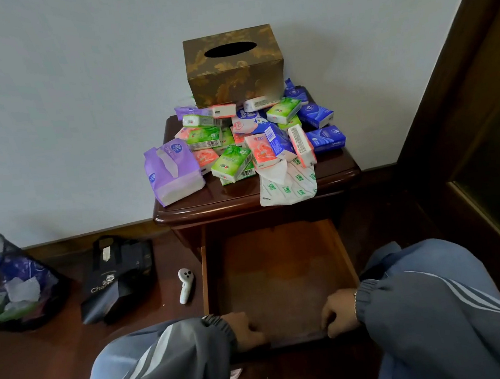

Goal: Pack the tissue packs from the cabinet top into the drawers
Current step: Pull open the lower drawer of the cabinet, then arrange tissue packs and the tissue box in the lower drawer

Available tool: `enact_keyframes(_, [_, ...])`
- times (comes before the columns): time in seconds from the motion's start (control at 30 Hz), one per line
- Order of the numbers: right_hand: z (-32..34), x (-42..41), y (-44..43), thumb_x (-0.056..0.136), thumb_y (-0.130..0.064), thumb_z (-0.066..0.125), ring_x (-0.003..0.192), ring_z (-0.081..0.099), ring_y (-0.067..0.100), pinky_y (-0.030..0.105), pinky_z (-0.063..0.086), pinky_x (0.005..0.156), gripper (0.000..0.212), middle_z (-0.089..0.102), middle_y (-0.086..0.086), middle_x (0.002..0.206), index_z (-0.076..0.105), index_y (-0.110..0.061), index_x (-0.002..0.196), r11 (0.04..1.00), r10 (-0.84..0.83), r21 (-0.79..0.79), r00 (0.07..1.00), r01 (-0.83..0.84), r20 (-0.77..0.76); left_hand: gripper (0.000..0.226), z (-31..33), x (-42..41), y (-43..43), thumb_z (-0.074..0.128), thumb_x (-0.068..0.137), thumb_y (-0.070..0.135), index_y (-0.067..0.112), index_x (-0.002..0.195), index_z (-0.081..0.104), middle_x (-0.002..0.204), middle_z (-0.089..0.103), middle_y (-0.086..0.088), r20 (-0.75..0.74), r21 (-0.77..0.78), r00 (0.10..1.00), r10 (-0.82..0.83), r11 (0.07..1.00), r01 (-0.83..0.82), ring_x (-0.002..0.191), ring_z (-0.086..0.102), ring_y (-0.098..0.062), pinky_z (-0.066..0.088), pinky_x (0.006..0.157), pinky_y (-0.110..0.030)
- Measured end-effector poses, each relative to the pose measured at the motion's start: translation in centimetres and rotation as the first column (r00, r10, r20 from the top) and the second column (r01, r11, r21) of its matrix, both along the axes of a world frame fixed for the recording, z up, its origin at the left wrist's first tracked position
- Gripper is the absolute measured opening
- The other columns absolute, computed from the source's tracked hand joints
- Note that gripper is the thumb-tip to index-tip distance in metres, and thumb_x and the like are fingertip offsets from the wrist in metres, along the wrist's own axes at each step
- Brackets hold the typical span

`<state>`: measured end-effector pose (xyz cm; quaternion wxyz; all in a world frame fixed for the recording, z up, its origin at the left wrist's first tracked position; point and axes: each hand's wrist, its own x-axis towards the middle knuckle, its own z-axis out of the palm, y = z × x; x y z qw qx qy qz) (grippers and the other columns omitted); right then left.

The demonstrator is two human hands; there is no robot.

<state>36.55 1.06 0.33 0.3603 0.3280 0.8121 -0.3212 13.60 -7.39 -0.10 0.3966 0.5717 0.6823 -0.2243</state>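
Both hands, left hand (245, 330) and right hand (338, 313), have fingers curled over the open drawer's (279, 268) front edge. The tissue packs (245, 139) lie heaped up and ahead on the cabinet top (237, 202), about equally far from each hand.

I'm facing a plain pale wall (69, 85) with a dark wood skirting board (90, 239) along its foot, and the floor (28, 377) below is glossy dark brown wood. To my right stands a dark wooden frame (466, 81) with a glass panel (murky, greenish) set low in it. The light is soft and even, leaving a faint sheen on the floorboards.
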Motion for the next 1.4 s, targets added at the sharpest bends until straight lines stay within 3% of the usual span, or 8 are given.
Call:
enact_keyframes(0.3, [-0.7,0.2,0.1,0.090,-0.049,0.049,0.105,0.059,0.023,0.036,0.047,0.090,0.042,0.064,0.005,0.117,0.064,-0.017,0.114,0.999,-0.043,0.008,0.993,0.044,-0.113,0.043,0.2,0.1,0.3,0.049,0.093,0.044,0.012,0.114,0.067,0.119,0.066,-0.010,0.074,0.096,0.997,0.031,0.995,-0.038,0.108,0.062,-0.025,0.049,0.096,-0.038])
enact_keyframes(0.53, [4.3,0.2,2.2,0.091,-0.043,0.051,0.112,0.056,0.012,0.029,0.042,0.099,0.033,0.064,-0.007,0.121,0.062,-0.027,0.117,0.968,-0.099,0.167,0.892,0.190,-0.440,0.027,5.6,-0.6,3.7,0.052,0.097,0.032,0.022,0.119,0.064,0.116,0.067,0.003,0.249,0.467,0.968,0.017,0.874,-0.136,0.099,0.060,-0.007,0.042,0.083,-0.015])
enact_keyframes(0.7, [10.7,2.0,4.3,0.086,-0.023,0.064,0.088,0.064,-0.002,0.018,0.049,0.083,0.013,0.072,-0.012,0.092,0.072,-0.025,0.096,0.870,-0.161,0.157,0.570,0.467,-0.806,0.014,11.5,-1.9,6.3,0.061,0.092,0.017,0.015,0.102,0.070,0.090,0.070,0.006,0.360,0.796,0.932,-0.049,0.537,-0.279,0.082,0.064,-0.010,0.049,0.082,-0.024])
enact_keyframes(0.87, [14.8,2.4,9.0,0.085,-0.018,0.063,0.085,0.064,0.011,0.016,0.043,0.074,0.011,0.071,-0.004,0.090,0.070,-0.019,0.094,0.558,-0.027,0.268,0.341,0.785,-0.940,0.025,15.5,-2.9,10.7,0.059,0.093,0.026,0.013,0.114,0.062,0.098,0.061,0.005,0.360,0.904,0.933,0.030,0.237,-0.356,0.082,0.057,-0.006,0.049,0.079,-0.022])
enact_keyframes(0.97, [15.6,1.2,12.2,0.084,-0.026,0.064,0.101,0.058,0.021,0.023,0.039,0.080,0.029,0.066,0.003,0.107,0.063,-0.016,0.111,0.409,0.018,0.403,0.435,0.818,-0.900,0.050,16.0,-3.1,14.1,0.061,0.091,0.037,0.010,0.132,0.049,0.127,0.052,-0.006,0.260,0.920,0.961,0.089,0.280,-0.275,0.112,0.052,-0.019,0.044,0.096,-0.032])
enact_keyframes(1.07, [15.2,-0.7,14.3,0.083,-0.039,0.065,0.115,0.049,0.025,0.034,0.041,0.088,0.056,0.054,0.008,0.128,0.047,-0.015,0.130,0.424,-0.032,0.503,0.568,0.753,-0.822,0.078,15.4,-2.9,16.8,0.064,0.084,0.050,0.009,0.143,0.034,0.142,0.042,-0.011,0.096,0.893,0.986,0.136,0.427,-0.145,0.130,0.041,-0.027,0.040,0.107,-0.042])
enact_keyframes(1.23, [12.9,-2.8,14.9,0.087,-0.046,0.055,0.129,0.041,0.024,0.041,0.038,0.101,0.065,0.042,0.007,0.143,0.035,-0.017,0.141,0.525,-0.102,0.516,0.652,0.677,-0.751,0.083,13.6,-2.8,18.8,0.059,0.083,0.059,0.010,0.144,0.030,0.144,0.042,-0.010,-0.167,0.824,0.971,0.169,0.565,0.043,0.132,0.040,-0.030,0.036,0.107,-0.046])
enact_keyframes(1.4, [11.5,-3.0,14.7,0.089,-0.038,0.055,0.131,0.042,0.023,0.042,0.039,0.103,0.061,0.037,0.005,0.149,0.035,-0.018,0.143,0.549,-0.096,0.456,0.595,0.700,-0.798,0.068,13.3,-3.0,19.6,0.061,0.084,0.054,0.008,0.127,0.037,0.125,0.055,-0.011,-0.127,0.831,0.984,0.123,0.555,0.038,0.116,0.054,-0.030,0.042,0.096,-0.042])
